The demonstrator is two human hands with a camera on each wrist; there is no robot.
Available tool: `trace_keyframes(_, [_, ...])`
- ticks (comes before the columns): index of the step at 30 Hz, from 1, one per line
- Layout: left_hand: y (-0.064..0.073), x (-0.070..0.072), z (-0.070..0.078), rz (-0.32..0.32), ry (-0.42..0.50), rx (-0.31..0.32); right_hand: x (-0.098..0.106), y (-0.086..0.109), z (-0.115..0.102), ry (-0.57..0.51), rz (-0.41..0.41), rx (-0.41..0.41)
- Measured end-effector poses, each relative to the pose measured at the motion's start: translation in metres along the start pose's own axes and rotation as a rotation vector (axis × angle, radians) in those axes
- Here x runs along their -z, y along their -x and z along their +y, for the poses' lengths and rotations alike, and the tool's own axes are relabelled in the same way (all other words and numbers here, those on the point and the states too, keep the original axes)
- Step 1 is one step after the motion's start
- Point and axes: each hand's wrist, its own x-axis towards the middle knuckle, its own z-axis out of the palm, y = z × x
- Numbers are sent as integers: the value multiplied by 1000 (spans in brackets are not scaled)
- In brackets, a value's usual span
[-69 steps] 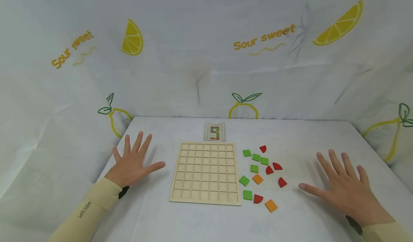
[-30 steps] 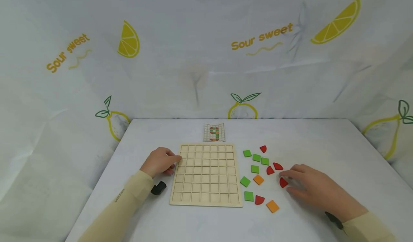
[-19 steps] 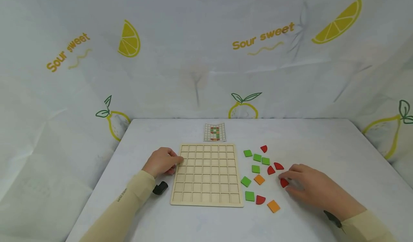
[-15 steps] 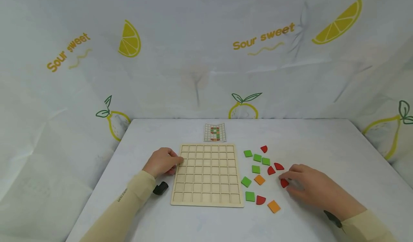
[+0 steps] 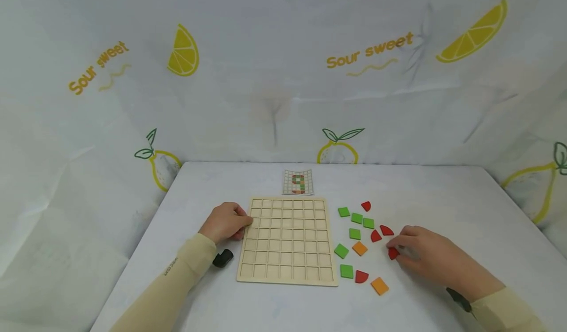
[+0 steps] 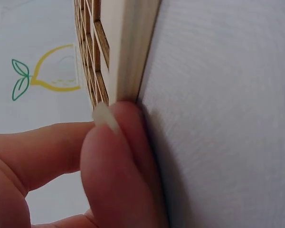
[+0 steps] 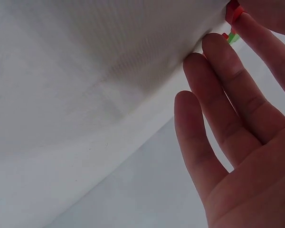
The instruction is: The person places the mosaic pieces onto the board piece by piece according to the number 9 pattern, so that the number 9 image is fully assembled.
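At left, the left hand point(image 5: 225, 223), earlier spread wide, pinches the left edge of a square pale wooden grid board point(image 5: 287, 247) between thumb and fingertip, apparently steadying it. Behind the board lies a small printed grid card point(image 5: 298, 182). To the right are six flat green square tiles point(image 5: 355, 233), two flat orange square tiles point(image 5: 360, 248) and four loose flat red quarter-circle pieces point(image 5: 361, 276). Farther right, the right hand point(image 5: 427, 253) has narrowed thumb and forefinger, parted a moment ago, onto a fifth red quarter-circle piece point(image 5: 393, 254); this piece thus appears secured, though whether it clears the surface cannot be told. All rest on or over a white-covered table point(image 5: 248, 307), enclosed by white hanging cloth point(image 5: 248, 86) printed with yellow lemons and orange "Sour sweet" lettering.
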Motion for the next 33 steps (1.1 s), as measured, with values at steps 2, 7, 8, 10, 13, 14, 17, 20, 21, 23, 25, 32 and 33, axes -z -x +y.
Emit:
trace_keyframes(2, [-1, 0, -1, -4, 8, 0, -1, -1, 0, 2, -5, -10])
trace_keyframes(7, [-3, -1, -4, -7, 9, 0, -1, -2, -1, -3, -18, -25])
trace_keyframes(8, [-4, -1, -5, -9, 7, 3, -1, -2, -2, -4, -20, -28])
trace_keyframes(10, [-5, -2, -6, -10, 3, 5, -2, -1, -2, -10, -14, -21])
trace_keyframes(13, [-6, -2, -7, -11, -6, 9, -2, -2, -3, 0, -4, -7])
trace_keyframes(14, [-6, -2, -7, -11, -10, 8, -2, -2, -3, 2, 1, 1])
trace_keyframes(17, [-9, -1, -6, -11, -15, 10, 0, -4, -7, 11, 8, 19])
trace_keyframes(20, [-10, -1, -5, -8, -21, 15, 2, -9, -12, 7, 13, 35])
trace_keyframes(21, [-11, 0, -4, -7, -22, 18, 3, -11, -14, 3, 16, 42])
trace_keyframes(23, [-10, 0, -3, -3, -31, 17, 5, -16, -20, -4, 20, 59])
trace_keyframes(25, [-9, 0, -3, 0, -38, 12, 8, -22, -26, -7, 26, 77])
trace_keyframes(32, [-6, -1, -1, 8, -35, 3, 17, -53, -53, -22, 34, 146])
trace_keyframes(33, [-6, -1, -1, 8, -31, 3, 18, -59, -57, -30, 27, 148])
